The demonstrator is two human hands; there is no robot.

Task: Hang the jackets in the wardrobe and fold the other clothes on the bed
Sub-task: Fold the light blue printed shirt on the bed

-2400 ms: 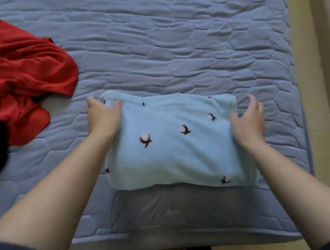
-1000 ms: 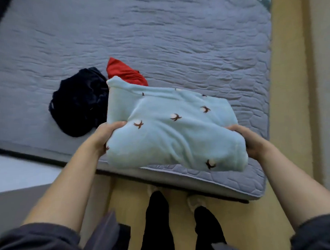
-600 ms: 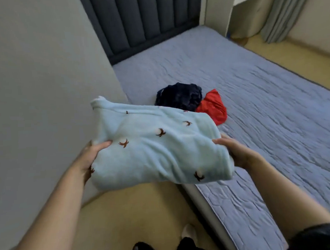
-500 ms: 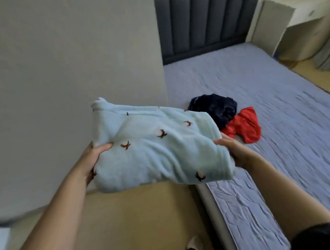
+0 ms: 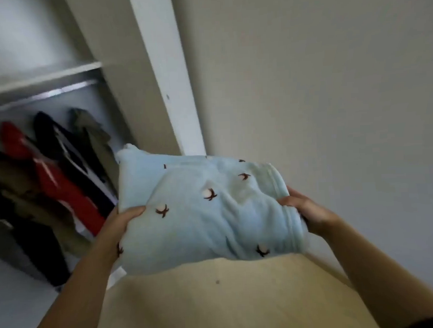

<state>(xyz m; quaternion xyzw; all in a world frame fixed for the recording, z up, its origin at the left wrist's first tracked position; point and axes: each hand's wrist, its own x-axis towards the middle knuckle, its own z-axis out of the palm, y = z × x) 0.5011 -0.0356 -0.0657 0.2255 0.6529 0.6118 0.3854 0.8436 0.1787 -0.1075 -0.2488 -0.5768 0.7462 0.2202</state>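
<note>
The folded light-blue garment [image 5: 207, 213], on the bed moments ago, now hangs in mid-air above the floor [image 5: 229, 299], your left hand [image 5: 121, 222] and right hand [image 5: 304, 212] still curling their fingers round its ends, while you now face the open wardrobe [image 5: 167, 74] with its hung jackets [image 5: 60, 185].

The wardrobe [image 5: 123, 98] stands open, with a white shelf [image 5: 43, 74] inside. Right of the wardrobe is a plain pale wall [image 5: 318, 85]. Below the wardrobe is a light wooden floor [image 5: 229, 299].
</note>
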